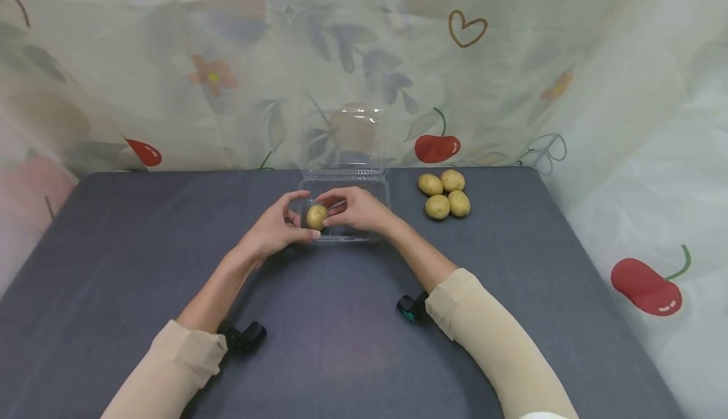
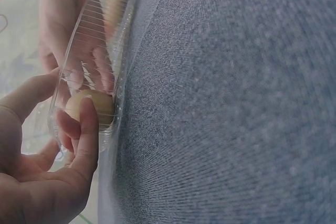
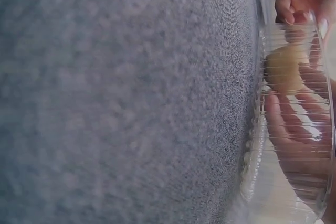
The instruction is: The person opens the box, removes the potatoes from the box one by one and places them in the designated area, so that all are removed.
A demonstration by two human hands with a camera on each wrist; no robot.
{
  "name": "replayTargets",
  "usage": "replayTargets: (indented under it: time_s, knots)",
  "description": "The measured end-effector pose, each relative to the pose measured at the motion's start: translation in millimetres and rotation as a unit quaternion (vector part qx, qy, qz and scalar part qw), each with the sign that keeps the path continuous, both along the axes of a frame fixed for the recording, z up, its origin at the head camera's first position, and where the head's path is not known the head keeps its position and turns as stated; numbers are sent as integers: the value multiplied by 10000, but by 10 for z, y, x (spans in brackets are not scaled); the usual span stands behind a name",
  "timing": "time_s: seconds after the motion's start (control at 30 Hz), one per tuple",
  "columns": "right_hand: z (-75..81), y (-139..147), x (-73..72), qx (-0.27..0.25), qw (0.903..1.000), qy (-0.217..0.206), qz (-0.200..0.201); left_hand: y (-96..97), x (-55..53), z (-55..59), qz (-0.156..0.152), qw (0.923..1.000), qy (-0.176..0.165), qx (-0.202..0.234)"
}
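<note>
A clear plastic clamshell container (image 1: 347, 238) stands on the table with its lid (image 1: 344, 138) raised at the back. One potato (image 1: 317, 217) lies inside at the left end, seen through the ribbed wall in both wrist views. My left hand (image 1: 277, 226) holds the container's left end, thumb at the front wall and fingers spread around the corner. From the right, my right hand (image 1: 358, 209) reaches over the rim into the container. Its thumb and fingers are around the potato's right side, fingertips right at its skin.
Several potatoes (image 1: 438, 206) sit grouped on the dark grey table (image 1: 341, 330), right of the container near the back edge. A patterned curtain (image 1: 227, 40) hangs behind the table and along its sides. Black wrist cameras (image 1: 244, 338) are strapped near both sleeves.
</note>
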State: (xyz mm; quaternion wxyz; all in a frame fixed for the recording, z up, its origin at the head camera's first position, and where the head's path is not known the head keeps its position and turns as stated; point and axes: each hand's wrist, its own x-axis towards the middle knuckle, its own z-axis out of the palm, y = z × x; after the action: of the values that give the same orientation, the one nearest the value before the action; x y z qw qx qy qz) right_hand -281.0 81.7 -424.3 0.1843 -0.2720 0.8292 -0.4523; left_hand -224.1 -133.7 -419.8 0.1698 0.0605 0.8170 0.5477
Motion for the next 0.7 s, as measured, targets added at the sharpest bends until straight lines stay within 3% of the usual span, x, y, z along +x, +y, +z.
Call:
replayTargets:
  time_s: [0.43, 0.7]
  knots:
    - [-13, -48, -29, 318, 9993, -30, 180, 0, 3, 5, -22, 9999, -114, 105]
    - [-7, -98, -21, 565, 9979, 304, 121, -8, -18, -16, 24, 9999, -110, 57]
